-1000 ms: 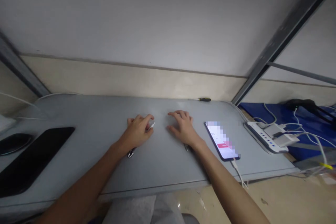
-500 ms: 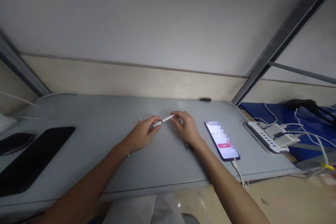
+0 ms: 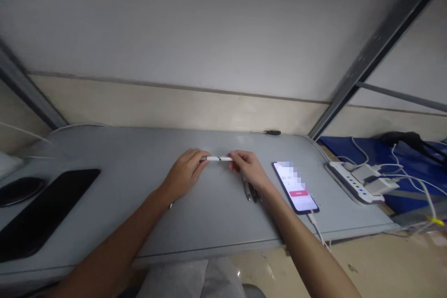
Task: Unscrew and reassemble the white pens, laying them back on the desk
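Note:
A slim white pen (image 3: 213, 159) with a dark mark near its middle is held level above the desk between both hands. My left hand (image 3: 184, 173) pinches its left end between thumb and fingers. At the other end, the fingertips of my right hand (image 3: 250, 171) close on the pen. Several pen-like items (image 3: 247, 191) with metallic and dark ends lie on the desk under my right wrist, partly hidden by it. A small shiny tip (image 3: 171, 205) shows beside my left wrist; the rest of that item is hidden.
On the right lie a lit phone (image 3: 296, 188) on a charging cable and a white power strip (image 3: 352, 184) with plugged-in chargers. A screwdriver (image 3: 273, 132) lies at the desk's back edge. A long black pad (image 3: 52, 214) and a dark oval item (image 3: 21, 191) are on the left.
The pen has turned from slanting up to the right to nearly level. My left hand has risen slightly, and more of the pens under my right wrist shows.

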Motion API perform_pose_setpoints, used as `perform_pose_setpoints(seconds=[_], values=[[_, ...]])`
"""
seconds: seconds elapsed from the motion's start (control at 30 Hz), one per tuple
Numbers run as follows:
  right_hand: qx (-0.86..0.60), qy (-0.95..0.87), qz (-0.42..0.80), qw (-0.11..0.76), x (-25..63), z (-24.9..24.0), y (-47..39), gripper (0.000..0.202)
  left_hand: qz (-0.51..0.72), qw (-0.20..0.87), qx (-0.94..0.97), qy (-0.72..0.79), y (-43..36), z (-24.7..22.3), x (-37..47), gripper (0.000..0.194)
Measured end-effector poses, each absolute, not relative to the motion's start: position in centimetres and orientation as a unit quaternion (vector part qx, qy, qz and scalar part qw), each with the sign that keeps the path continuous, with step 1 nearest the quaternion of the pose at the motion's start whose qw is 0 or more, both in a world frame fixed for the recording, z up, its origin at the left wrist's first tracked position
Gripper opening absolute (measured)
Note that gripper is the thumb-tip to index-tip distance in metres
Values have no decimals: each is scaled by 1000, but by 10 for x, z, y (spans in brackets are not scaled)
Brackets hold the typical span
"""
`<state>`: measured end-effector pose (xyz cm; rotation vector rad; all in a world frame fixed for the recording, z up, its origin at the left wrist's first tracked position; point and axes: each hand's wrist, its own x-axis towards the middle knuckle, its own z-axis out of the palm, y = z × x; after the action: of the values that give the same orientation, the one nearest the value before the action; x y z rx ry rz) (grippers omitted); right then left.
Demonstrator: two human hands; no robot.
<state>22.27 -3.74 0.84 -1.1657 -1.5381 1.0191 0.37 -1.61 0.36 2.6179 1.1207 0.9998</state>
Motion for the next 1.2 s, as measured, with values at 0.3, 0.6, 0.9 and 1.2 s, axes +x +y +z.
perform_pose_setpoints(seconds=[0.3, 0.6, 0.9, 1.2], values=[[-450, -531, 595, 401, 230, 9, -38, 37, 279, -16, 878, 388, -12, 2, 2, 28], [-456, -528, 589, 407, 227, 7, -39, 38, 252, -49, 882, 395, -16, 7, 5, 35], [-442, -673, 393, 444, 225, 4, -37, 31, 282, -4, 865, 415, -10, -2, 0, 28], [-486, -647, 399, 432, 223, 3, -37, 40, 286, 31, 864, 413, -9, -3, 1, 32]])
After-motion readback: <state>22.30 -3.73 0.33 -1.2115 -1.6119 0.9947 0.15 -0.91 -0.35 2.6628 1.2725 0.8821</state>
